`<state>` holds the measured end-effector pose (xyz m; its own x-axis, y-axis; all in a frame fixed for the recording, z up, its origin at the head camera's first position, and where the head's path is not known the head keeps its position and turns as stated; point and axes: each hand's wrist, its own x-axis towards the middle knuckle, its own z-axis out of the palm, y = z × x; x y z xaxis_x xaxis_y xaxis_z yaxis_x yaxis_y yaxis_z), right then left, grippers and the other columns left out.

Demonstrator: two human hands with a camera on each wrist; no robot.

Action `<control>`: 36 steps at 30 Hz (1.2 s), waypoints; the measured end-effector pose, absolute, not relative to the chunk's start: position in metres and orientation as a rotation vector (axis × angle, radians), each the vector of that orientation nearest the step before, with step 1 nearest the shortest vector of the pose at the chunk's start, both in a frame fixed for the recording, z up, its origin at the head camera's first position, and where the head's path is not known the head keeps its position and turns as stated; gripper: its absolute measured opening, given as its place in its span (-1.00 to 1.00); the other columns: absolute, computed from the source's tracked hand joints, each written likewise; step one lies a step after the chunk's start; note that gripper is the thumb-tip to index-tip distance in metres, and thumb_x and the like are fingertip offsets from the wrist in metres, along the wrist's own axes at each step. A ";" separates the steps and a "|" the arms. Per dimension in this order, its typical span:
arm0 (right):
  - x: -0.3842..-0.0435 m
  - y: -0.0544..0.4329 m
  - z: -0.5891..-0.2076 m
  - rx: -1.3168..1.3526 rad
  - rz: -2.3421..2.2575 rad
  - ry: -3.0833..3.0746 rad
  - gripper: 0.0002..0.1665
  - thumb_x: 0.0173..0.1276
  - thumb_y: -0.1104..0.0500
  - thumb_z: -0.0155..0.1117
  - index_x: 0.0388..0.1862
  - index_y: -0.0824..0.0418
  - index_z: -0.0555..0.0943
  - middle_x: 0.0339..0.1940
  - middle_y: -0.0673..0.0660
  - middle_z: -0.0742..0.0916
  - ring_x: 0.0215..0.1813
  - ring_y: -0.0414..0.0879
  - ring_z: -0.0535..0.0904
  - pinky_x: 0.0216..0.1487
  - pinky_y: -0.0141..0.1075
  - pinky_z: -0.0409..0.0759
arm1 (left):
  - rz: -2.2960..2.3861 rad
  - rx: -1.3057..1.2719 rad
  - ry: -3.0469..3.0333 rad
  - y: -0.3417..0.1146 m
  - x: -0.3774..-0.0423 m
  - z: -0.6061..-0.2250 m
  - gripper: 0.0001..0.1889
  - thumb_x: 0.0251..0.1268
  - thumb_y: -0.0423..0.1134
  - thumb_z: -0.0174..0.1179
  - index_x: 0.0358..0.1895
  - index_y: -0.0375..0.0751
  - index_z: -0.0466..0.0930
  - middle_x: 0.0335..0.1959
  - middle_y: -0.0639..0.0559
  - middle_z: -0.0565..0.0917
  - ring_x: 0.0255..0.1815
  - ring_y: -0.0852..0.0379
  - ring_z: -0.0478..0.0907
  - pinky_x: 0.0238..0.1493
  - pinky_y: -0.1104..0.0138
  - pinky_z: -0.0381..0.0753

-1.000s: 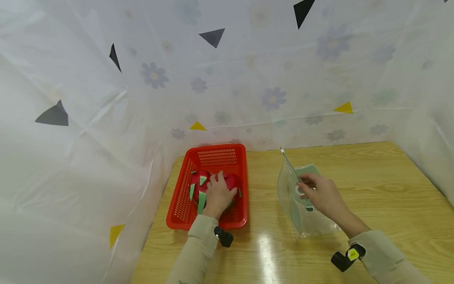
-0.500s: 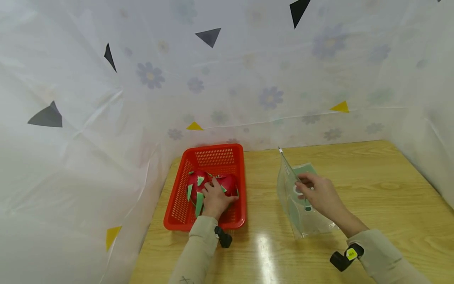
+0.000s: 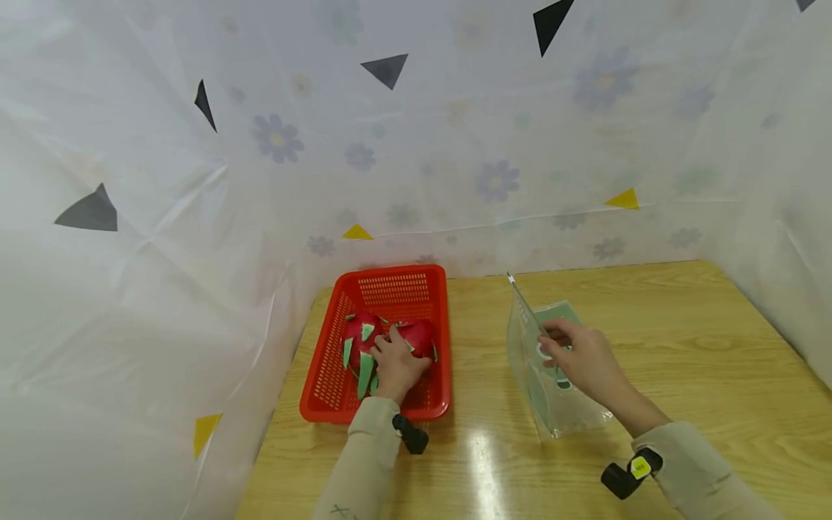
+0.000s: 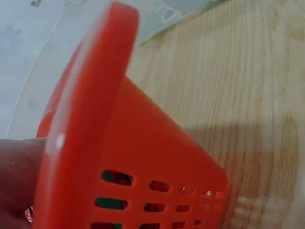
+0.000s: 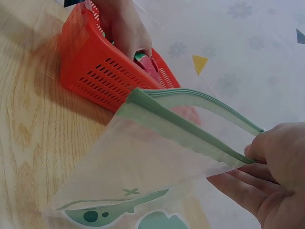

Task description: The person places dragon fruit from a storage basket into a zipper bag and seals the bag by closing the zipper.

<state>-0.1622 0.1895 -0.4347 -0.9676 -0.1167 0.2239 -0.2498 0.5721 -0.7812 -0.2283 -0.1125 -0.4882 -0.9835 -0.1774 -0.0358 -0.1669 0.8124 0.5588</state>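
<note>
My left hand [image 3: 398, 370] reaches into a red slotted basket [image 3: 447, 318], fingers spread over the near side of the right-hand dragon fruit [image 3: 421, 336]. Another dragon fruit [image 3: 354, 341], red with green scales, lies to its left. In the right wrist view, the left fingers point down beside pink fruit skin [image 5: 148, 67]; the palm hides what lies beneath. My right hand [image 3: 590, 365] pinches the top edge of a clear zip bag [image 5: 128, 148] with green trim, thumb against the zip strip. The bag stands tilted on the table, its mouth parted.
The basket stands at the back left of a wooden table [image 3: 481, 375], with the bag to its right. A pale plastic sheet [image 3: 442, 144] with flowers and dark and yellow triangles walls the back and sides.
My left hand has drawn back a little towards me, uncovering more of the right-hand dragon fruit. The right hand keeps its hold on the bag and hardly moves.
</note>
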 end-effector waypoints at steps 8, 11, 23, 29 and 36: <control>-0.163 0.191 -0.433 0.321 1.362 -2.648 -0.70 0.46 0.27 0.20 0.08 0.42 0.57 -0.16 0.35 0.74 -0.27 0.05 0.76 -0.41 -0.46 0.67 | -1.043 0.301 -2.927 -0.115 -0.234 -0.474 0.03 -0.06 -0.05 0.47 0.51 -0.21 0.10 0.36 -0.39 0.21 0.33 -0.41 0.14 0.17 -0.16 0.49; -0.164 0.190 -0.432 0.318 1.378 -2.643 -0.69 0.45 0.28 0.21 0.09 0.44 0.57 -0.16 0.36 0.74 -0.24 0.13 0.76 -0.41 -0.46 0.68 | -1.093 0.278 -2.902 -0.114 -0.236 -0.464 0.04 -0.08 -0.01 0.48 0.51 -0.13 0.11 0.38 -0.32 0.22 0.36 -0.34 0.15 0.21 -0.18 0.46; -0.165 0.186 -0.432 0.291 1.383 -2.668 -0.64 0.47 0.27 0.19 0.14 0.48 0.53 -0.14 0.36 0.73 -0.20 0.17 0.75 -0.40 -0.44 0.69 | -1.201 0.173 -2.844 -0.103 -0.229 -0.424 0.06 -0.12 0.06 0.52 0.51 0.01 0.13 0.33 -0.19 0.31 0.30 -0.20 0.26 0.12 -0.18 0.56; -0.166 0.185 -0.431 0.284 1.404 -2.669 -0.65 0.47 0.29 0.18 0.13 0.49 0.52 -0.14 0.39 0.73 -0.19 0.19 0.75 -0.40 -0.43 0.69 | -1.192 0.094 -2.830 -0.098 -0.224 -0.410 0.05 -0.10 0.06 0.51 0.51 0.01 0.13 0.36 -0.15 0.29 0.33 -0.17 0.25 0.11 -0.14 0.60; -0.167 0.185 -0.432 0.279 1.406 -2.669 -0.64 0.47 0.27 0.19 0.13 0.48 0.53 -0.15 0.33 0.74 -0.18 0.17 0.75 -0.39 -0.43 0.69 | -1.201 -0.075 -2.811 -0.088 -0.216 -0.393 0.01 -0.09 0.02 0.51 0.49 -0.03 0.16 0.33 -0.16 0.32 0.32 -0.18 0.27 0.08 -0.09 0.63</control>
<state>-0.1665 0.1846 -0.4318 -0.9768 -0.1098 0.1836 -0.2135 0.5536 -0.8050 -0.2164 -0.0885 -0.3934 -0.9953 0.0119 0.0960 0.0776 0.6908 0.7188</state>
